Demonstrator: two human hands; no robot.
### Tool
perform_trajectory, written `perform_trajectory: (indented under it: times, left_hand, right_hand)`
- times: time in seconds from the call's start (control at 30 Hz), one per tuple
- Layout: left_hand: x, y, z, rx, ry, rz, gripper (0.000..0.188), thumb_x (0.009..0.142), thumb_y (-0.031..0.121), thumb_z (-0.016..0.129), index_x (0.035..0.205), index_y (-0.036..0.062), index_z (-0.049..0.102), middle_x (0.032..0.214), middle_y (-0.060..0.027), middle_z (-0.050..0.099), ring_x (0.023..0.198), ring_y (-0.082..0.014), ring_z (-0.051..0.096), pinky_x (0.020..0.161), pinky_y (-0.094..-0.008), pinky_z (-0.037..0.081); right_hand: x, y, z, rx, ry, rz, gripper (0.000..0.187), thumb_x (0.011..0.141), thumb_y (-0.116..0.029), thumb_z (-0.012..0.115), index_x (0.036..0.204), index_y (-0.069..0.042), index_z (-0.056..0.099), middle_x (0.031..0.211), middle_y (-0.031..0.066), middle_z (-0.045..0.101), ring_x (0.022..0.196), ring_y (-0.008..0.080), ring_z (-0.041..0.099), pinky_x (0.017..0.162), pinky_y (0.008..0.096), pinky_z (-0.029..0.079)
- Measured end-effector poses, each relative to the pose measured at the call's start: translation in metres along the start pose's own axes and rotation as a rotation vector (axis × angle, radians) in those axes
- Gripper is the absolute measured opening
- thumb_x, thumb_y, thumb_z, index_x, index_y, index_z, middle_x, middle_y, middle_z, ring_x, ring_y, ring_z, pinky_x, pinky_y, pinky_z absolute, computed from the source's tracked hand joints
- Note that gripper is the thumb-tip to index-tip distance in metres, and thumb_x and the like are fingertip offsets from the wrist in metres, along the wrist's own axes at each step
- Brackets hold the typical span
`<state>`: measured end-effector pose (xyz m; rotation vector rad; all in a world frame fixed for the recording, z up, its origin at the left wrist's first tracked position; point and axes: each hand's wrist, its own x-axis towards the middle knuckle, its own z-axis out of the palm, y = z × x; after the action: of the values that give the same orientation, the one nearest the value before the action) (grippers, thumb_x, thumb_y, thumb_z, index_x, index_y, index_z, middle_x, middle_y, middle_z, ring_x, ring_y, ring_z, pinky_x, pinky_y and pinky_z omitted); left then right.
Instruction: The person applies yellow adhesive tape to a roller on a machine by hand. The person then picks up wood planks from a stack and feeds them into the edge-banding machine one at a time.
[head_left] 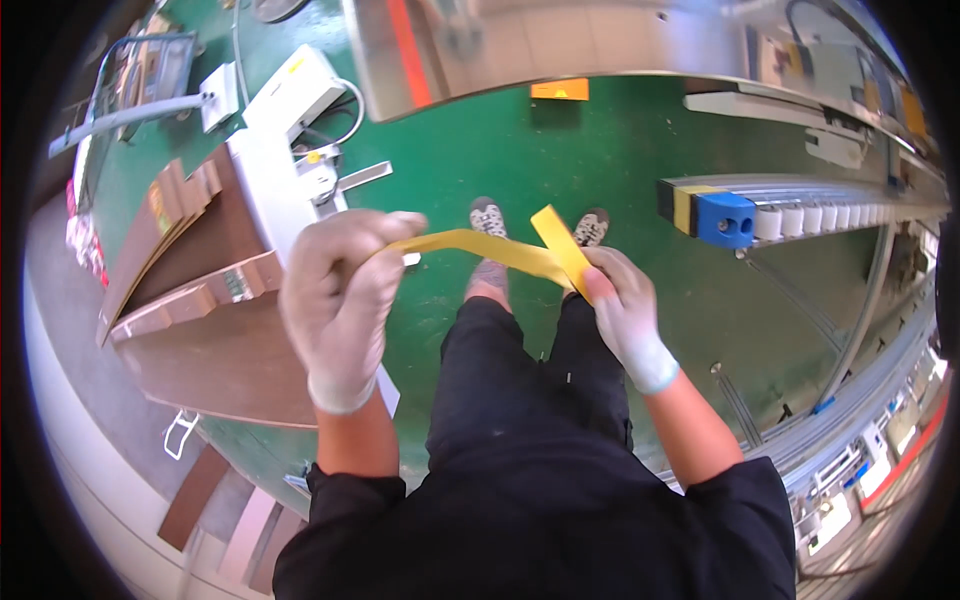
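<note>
Now the yellow strip (480,243) is up in the air between the hands, one side pinched in the left hand (343,290) and the other pinched in the right hand (624,305), where a short bit sticks out and I can't tell if it is a fold or a second piece. It looks like the step is holding the strip out, so the next move seems to need a firm pinch on both sides. Down below are two shoes (487,217) on the green floor (640,150).

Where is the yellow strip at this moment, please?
In the head view, the yellow strip is near the centre, held between the left hand and the right hand, over the green floor.
</note>
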<state>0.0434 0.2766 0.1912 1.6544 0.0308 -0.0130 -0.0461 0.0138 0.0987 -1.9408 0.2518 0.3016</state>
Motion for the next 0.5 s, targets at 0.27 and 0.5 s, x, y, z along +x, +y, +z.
perform_trajectory:
  times: [0.27,0.5]
  left_hand:
    - [-0.011,-0.024,-0.025,-0.16,-0.139,-0.154,0.017,0.093,-0.009,0.069,0.102,0.0011,0.058,0.108,-0.0135,0.071,0.097,-0.0224,0.072,0.089,-0.0328,0.056]
    - [0.012,-0.034,0.008,0.029,-0.416,-0.126,0.017,0.092,-0.006,0.07,0.103,0.0028,0.059,0.101,-0.0081,0.068,0.094,-0.0191,0.066,0.087,-0.034,0.051]
  right_hand:
    - [0.112,-0.151,-0.068,-0.522,0.329,-0.915,0.02,0.097,-0.009,0.068,0.113,0.001,0.072,0.105,0.0181,0.072,0.103,0.0379,0.071,0.102,0.0533,0.049]
    - [0.146,-0.166,-0.08,-0.886,0.217,-1.023,0.03,0.092,-0.006,0.072,0.121,-0.001,0.073,0.121,0.0172,0.071,0.117,0.0349,0.066,0.104,0.0473,0.05]
